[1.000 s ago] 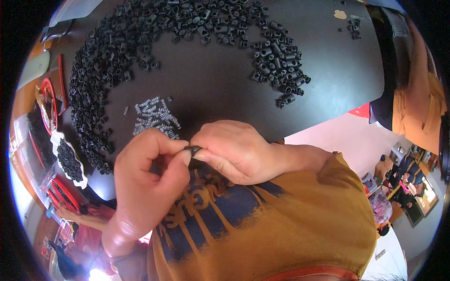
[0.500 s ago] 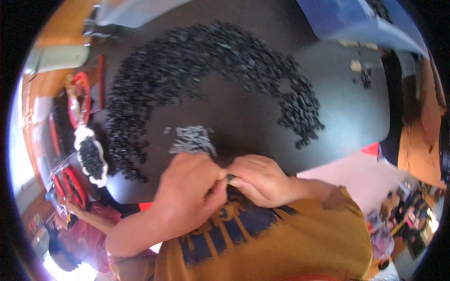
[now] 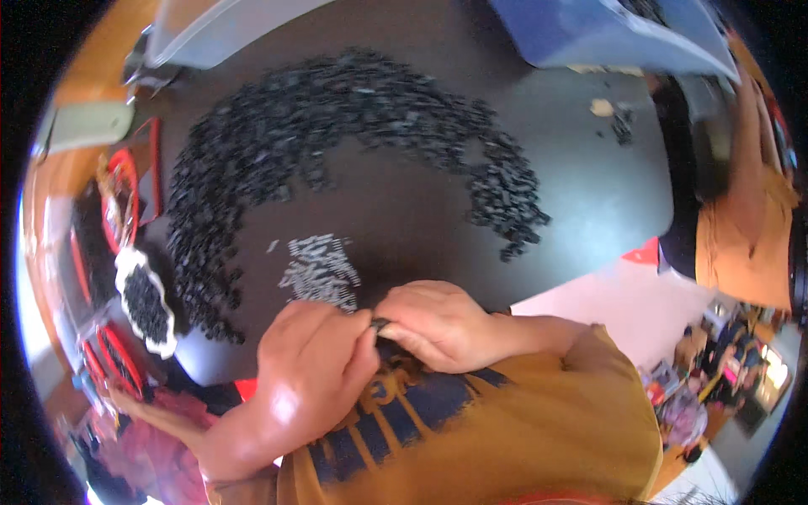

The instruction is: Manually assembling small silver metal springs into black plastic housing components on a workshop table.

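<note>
Head | left hand (image 3: 311,358) + right hand (image 3: 439,326): grip pinching 1 dark piece (image 3: 380,323) | 1 spring pile (image 3: 320,271) | 1 black-part arc (image 3: 337,103)

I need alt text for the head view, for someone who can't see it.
A person's left hand and right hand pinch a small dark piece at a dark table; beyond lie a pile of silvery springs and a wide arc of black parts.

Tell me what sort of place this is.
Probably an assembly workshop: the dark table carries a curved heap of black parts and a pile of what look like springs, and another person's arm shows at left.
</note>
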`<action>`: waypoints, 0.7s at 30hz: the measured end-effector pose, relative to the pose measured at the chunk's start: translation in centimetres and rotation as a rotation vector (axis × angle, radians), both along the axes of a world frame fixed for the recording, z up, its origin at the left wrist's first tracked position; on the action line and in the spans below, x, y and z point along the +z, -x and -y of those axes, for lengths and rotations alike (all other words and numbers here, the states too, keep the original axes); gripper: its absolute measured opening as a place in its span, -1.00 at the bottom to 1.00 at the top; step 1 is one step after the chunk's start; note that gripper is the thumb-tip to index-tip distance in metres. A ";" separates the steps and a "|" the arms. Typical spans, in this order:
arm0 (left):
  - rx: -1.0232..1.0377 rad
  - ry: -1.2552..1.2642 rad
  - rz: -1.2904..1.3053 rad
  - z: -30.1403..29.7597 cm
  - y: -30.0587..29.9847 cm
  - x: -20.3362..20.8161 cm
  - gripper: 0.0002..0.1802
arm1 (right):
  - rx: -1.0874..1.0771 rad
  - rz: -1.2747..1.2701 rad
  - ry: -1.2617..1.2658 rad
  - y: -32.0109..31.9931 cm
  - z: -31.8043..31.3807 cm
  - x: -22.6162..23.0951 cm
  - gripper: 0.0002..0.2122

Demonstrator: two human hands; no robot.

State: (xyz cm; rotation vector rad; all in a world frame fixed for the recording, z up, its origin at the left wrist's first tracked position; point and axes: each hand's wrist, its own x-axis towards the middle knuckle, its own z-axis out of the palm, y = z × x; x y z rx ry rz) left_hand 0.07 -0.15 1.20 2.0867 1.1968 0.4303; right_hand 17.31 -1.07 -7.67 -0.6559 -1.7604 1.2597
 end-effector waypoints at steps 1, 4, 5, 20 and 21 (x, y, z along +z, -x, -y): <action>-0.007 -0.114 -0.079 0.2 -0.2 0.1 -0.80 | -0.047 0.017 0.013 0.1 0.2 -0.2 -0.87; -0.085 -0.200 -0.189 0.6 -0.5 0.7 -0.78 | -0.080 0.032 -0.070 0.1 0.4 -0.4 -0.86; -0.079 -0.171 -0.250 0.8 -0.4 0.9 -0.79 | -0.037 0.006 -0.072 0.2 0.4 -0.3 -0.86; -0.185 -0.278 -0.437 2.2 -1.8 1.5 -0.71 | 0.064 -0.059 0.050 -0.3 1.2 -0.8 -0.82; -0.189 -0.274 -0.437 2.5 -1.8 1.5 -0.71 | 0.060 -0.079 0.044 -0.2 1.2 -0.9 -0.82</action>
